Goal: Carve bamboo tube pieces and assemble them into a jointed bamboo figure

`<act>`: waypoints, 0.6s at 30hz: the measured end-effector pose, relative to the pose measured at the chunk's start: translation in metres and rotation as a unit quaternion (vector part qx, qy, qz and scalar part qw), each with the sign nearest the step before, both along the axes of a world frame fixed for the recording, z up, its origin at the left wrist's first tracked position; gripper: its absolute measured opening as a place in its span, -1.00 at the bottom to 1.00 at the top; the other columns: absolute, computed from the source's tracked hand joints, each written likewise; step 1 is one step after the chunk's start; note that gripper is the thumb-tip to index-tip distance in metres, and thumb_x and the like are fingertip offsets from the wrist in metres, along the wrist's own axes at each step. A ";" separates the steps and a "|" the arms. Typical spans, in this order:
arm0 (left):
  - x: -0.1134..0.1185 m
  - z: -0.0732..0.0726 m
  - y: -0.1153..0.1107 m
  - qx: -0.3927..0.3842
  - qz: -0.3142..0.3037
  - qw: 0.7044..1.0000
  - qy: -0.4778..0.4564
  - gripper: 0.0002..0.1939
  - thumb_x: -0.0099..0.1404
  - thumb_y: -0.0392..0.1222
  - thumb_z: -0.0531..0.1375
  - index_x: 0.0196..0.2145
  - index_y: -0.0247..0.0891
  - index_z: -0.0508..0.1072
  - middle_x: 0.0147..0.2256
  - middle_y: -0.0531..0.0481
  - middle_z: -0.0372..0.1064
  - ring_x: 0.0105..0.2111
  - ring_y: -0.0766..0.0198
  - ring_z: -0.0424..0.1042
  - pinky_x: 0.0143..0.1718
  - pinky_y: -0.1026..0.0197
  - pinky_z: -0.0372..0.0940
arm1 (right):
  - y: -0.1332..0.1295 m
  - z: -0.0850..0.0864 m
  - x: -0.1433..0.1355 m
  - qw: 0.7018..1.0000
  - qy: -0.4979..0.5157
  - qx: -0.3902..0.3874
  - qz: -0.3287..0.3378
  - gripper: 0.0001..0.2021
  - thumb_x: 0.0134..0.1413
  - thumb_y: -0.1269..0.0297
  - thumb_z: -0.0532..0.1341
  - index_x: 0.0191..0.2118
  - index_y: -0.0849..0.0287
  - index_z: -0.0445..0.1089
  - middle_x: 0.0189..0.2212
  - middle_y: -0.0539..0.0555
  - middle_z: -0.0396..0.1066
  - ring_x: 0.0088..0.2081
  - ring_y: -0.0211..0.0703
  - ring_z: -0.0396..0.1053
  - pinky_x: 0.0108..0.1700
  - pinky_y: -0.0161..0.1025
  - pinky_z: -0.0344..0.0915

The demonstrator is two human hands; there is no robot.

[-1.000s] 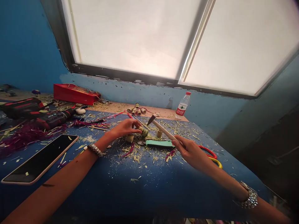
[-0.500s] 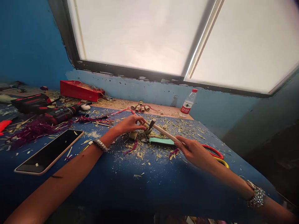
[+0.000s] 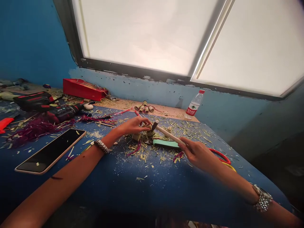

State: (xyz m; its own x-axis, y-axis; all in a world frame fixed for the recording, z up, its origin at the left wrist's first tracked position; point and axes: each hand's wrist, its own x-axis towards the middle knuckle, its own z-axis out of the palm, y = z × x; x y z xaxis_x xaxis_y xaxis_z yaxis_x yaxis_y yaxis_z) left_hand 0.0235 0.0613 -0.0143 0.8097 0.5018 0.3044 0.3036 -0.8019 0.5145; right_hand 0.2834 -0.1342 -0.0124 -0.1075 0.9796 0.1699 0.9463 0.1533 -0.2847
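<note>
My right hand is wrapped round the light wooden handle of a hammer. The dark hammer head lies over a small greenish bamboo piece on the table. My left hand pinches a small bamboo piece just left of the hammer head. A short bamboo tube with purple thread lies under my left fingers. Beside the hammer handle, nearer to me, rests a mint-green cutter.
A phone, a power drill and purple fibres lie at the left. Farther back are a red box, bamboo tubes and a bottle. Red-handled scissors sit behind my right wrist. Shavings cover the blue table.
The view has shifted slightly. The short tube near my left hand has turned a little. Both hands keep their holds, and the hammer head stays near the bamboo piece.
</note>
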 end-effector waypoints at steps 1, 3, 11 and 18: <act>0.001 0.001 -0.002 0.015 0.012 1.000 0.014 -0.65 0.37 0.07 0.17 -0.03 -0.18 0.49 -0.11 -0.13 0.49 -0.08 0.05 0.42 -0.06 0.07 0.27 | 0.001 -0.001 0.001 1.000 -0.013 -0.002 -0.002 -0.71 0.41 0.06 -0.09 -0.26 0.07 0.21 -0.60 -0.07 0.21 -0.57 -0.16 0.20 -0.45 -0.22 -0.06; 0.004 0.002 -0.007 0.048 0.029 0.998 0.036 -0.65 0.43 0.06 0.09 -0.03 -0.20 0.46 -0.14 -0.14 0.49 -0.11 0.05 0.43 -0.08 0.07 0.25 | 0.004 -0.003 0.005 0.999 -0.039 -0.004 -0.011 -0.69 0.42 0.04 -0.11 -0.33 0.06 0.14 -0.59 -0.06 0.21 -0.56 -0.14 0.21 -0.44 -0.22 -0.06; 0.016 -0.001 -0.013 0.090 0.015 0.994 0.060 -0.69 0.46 -0.01 0.07 0.02 -0.22 0.39 -0.14 -0.16 0.51 -0.12 0.06 0.47 -0.11 0.10 0.26 | 0.007 -0.015 0.016 1.000 -0.006 -0.011 -0.013 -0.63 0.43 -0.02 -0.13 -0.37 0.05 0.09 -0.57 -0.05 0.25 -0.52 -0.12 0.25 -0.41 -0.22 0.00; 0.011 -0.001 -0.009 0.061 0.008 0.997 0.056 -0.70 0.45 -0.01 0.04 -0.03 -0.25 0.37 -0.09 -0.18 0.47 -0.05 0.06 0.43 -0.04 0.10 0.24 | 0.006 -0.015 0.008 0.997 0.048 0.037 -0.039 -0.60 0.41 -0.08 -0.14 -0.39 0.05 0.07 -0.62 -0.09 0.16 -0.57 -0.16 0.17 -0.45 -0.23 -0.03</act>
State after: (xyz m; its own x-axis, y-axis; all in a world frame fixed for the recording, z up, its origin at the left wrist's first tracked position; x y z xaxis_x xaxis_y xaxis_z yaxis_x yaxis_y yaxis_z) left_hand 0.0340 0.0521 -0.0155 0.8343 0.4793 0.2725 0.3659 -0.8510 0.3766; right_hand 0.2912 -0.1279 -0.0276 -0.0122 0.9689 0.2471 0.9252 0.1047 -0.3648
